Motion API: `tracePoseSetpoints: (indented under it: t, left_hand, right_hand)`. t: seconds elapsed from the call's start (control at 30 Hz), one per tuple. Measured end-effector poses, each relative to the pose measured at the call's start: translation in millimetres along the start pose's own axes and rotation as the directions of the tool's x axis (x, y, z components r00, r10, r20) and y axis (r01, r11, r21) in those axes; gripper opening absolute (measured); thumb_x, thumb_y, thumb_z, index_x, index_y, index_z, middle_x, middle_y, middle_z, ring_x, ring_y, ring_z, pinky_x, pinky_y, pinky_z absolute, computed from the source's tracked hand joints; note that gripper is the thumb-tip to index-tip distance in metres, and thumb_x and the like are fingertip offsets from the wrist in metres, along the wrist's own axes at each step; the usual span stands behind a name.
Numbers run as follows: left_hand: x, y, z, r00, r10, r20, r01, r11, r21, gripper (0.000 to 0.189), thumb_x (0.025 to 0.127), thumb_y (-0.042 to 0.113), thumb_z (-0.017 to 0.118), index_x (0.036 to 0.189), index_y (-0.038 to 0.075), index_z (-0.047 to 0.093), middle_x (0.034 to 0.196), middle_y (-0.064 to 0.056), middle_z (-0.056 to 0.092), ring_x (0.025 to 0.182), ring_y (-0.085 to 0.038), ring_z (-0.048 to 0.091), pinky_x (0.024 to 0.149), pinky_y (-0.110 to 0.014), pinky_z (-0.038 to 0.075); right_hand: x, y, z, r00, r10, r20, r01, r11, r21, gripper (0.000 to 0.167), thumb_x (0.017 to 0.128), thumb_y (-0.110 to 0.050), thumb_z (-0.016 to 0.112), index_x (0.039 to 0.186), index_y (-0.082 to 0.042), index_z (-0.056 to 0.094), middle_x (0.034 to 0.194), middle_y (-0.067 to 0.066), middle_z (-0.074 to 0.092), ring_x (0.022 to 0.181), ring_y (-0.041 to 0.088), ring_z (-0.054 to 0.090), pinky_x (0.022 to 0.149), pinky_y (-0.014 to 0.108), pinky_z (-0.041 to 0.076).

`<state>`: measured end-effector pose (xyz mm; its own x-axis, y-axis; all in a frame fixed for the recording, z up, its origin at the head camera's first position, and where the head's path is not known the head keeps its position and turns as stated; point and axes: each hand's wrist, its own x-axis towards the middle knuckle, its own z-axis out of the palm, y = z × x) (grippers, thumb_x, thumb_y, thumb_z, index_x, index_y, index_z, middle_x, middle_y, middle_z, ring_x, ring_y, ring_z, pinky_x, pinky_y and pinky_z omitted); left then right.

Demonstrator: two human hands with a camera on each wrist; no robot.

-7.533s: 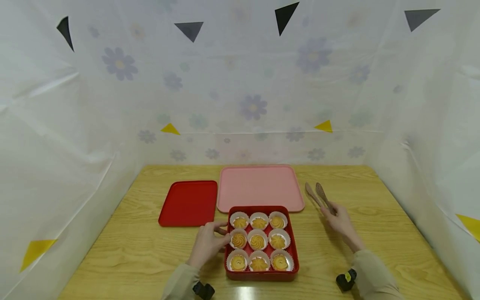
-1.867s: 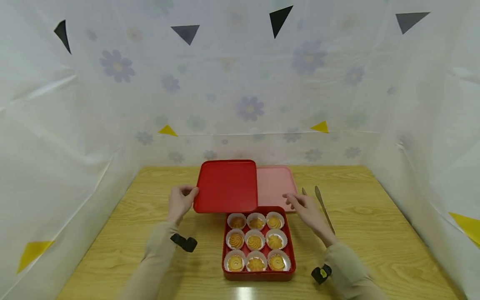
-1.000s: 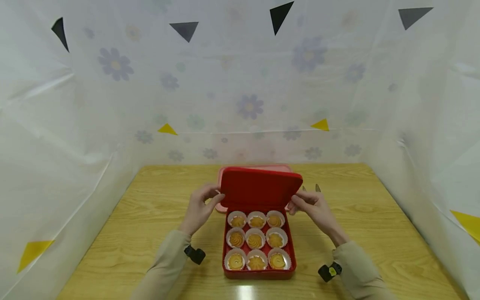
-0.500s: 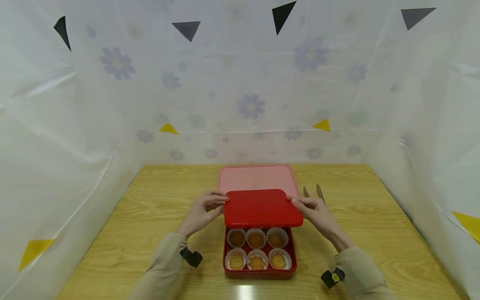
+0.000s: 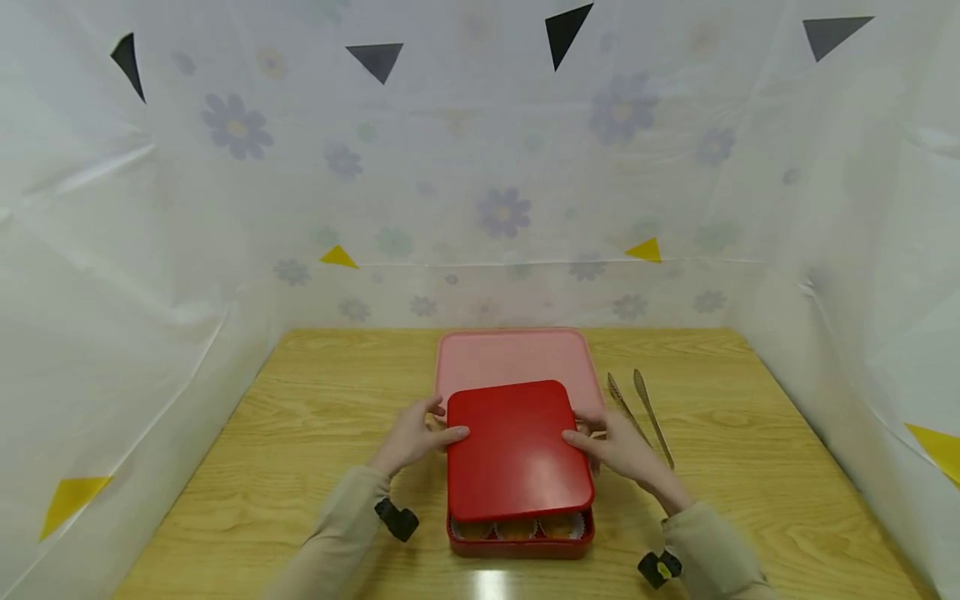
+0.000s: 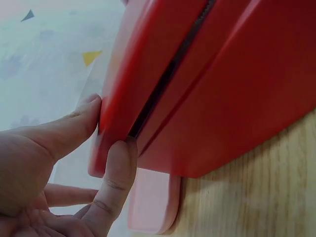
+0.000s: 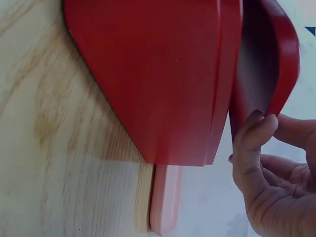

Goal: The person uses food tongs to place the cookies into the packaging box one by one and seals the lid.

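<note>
A red lid (image 5: 517, 450) lies slightly askew over the red box (image 5: 521, 548). Paper-cupped cookies (image 5: 516, 528) peek out along the front gap; the others are hidden. My left hand (image 5: 416, 437) pinches the lid's left side, thumb on top; in the left wrist view its fingertip touches the seam between lid (image 6: 123, 94) and box (image 6: 247, 94). On the right side, my right hand (image 5: 618, 450) pinches the lid, thumb on top. The right wrist view shows the lid (image 7: 289, 54) raised apart from the box wall (image 7: 148, 74) there.
Behind the box lies a pink tray (image 5: 510, 354), partly covered by the lid. Metal tongs (image 5: 654, 417) rest on the wooden table (image 5: 337, 367) to the right of the tray. White patterned sheets (image 5: 480, 167) enclose the back and sides.
The right hand has let go of the tongs. The lid has left its place at the left, come over the box held by both hands, and tilted down, covering most cookies.
</note>
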<state>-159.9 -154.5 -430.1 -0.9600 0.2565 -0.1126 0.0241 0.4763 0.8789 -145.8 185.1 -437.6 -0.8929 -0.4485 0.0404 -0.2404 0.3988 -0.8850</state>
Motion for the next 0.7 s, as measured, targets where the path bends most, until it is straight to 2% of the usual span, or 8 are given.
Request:
tracePoseSetpoints:
  t: [0.1, 0.17, 0.27, 0.33, 0.53, 0.7]
  left_hand:
    - [0.7, -2.9, 1.6, 0.999, 0.017, 0.043, -0.016, 1.0, -0.014, 0.06, 0.088, 0.025, 0.078, 0.137, -0.002, 0.057, 0.115, -0.02, 0.064, 0.071, -0.018, 0.072, 0.073, -0.04, 0.064]
    - [1.1, -4.1, 1.8, 0.997, 0.037, 0.064, -0.037, 0.999, -0.013, 0.05, 0.088, 0.024, 0.078, 0.131, 0.001, 0.063, 0.108, -0.018, 0.066, 0.071, -0.016, 0.072, 0.071, -0.037, 0.064]
    - [1.3, -4.2, 1.5, 0.995, 0.066, 0.074, -0.066, 0.998, 0.0, 0.047, 0.088, 0.023, 0.078, 0.128, 0.002, 0.065, 0.105, -0.018, 0.066, 0.07, -0.014, 0.072, 0.068, -0.03, 0.063]
    - [1.6, -3.7, 1.3, 0.993, 0.087, 0.075, -0.089, 0.996, 0.025, 0.046, 0.088, 0.024, 0.079, 0.126, 0.002, 0.066, 0.105, -0.018, 0.066, 0.069, -0.013, 0.07, 0.067, -0.027, 0.062]
    - [1.3, -2.0, 3.7, 0.992, 0.099, 0.074, -0.104, 0.992, 0.069, 0.043, 0.086, 0.027, 0.08, 0.122, 0.006, 0.068, 0.109, -0.017, 0.066, 0.071, -0.012, 0.067, 0.067, -0.026, 0.059]
    - [-0.5, -3.8, 5.0, 0.989, 0.127, 0.081, -0.133, 0.989, 0.069, 0.039, 0.086, 0.027, 0.08, 0.117, 0.007, 0.069, 0.106, -0.015, 0.065, 0.079, -0.014, 0.064, 0.066, -0.025, 0.058]
  right_hand:
    - [-1.7, -2.5, 2.2, 1.0, 0.013, 0.005, -0.013, 0.999, -0.052, 0.058, 0.097, -0.024, 0.066, 0.144, 0.006, 0.049, 0.073, 0.007, 0.064, 0.049, 0.027, 0.059, 0.047, 0.042, 0.056]
    - [-2.9, -3.6, 3.0, 0.999, 0.034, 0.009, -0.033, 0.997, -0.072, 0.06, 0.097, -0.025, 0.067, 0.143, 0.009, 0.048, 0.072, 0.006, 0.066, 0.048, 0.024, 0.061, 0.047, 0.042, 0.057]
    - [-4.7, -3.5, 3.4, 0.999, 0.044, 0.029, -0.041, 0.995, -0.086, 0.061, 0.097, -0.025, 0.067, 0.143, 0.01, 0.048, 0.071, 0.005, 0.066, 0.047, 0.022, 0.064, 0.047, 0.045, 0.058]
    - [-5.7, -3.0, 3.7, 0.998, 0.042, 0.04, -0.038, 0.995, -0.092, 0.061, 0.097, -0.025, 0.067, 0.144, 0.009, 0.048, 0.068, 0.005, 0.065, 0.046, 0.025, 0.065, 0.047, 0.045, 0.058]
    - [-8.1, 0.1, 3.6, 0.997, 0.029, 0.075, -0.023, 0.996, -0.081, 0.055, 0.095, -0.026, 0.069, 0.142, 0.0, 0.054, 0.062, 0.005, 0.063, 0.048, 0.039, 0.064, 0.046, 0.047, 0.057]
    - [-10.2, 1.0, 5.4, 0.995, 0.054, 0.084, -0.048, 0.996, -0.07, 0.055, 0.094, -0.026, 0.07, 0.141, 0.0, 0.055, 0.062, 0.006, 0.063, 0.05, 0.041, 0.064, 0.046, 0.046, 0.058]
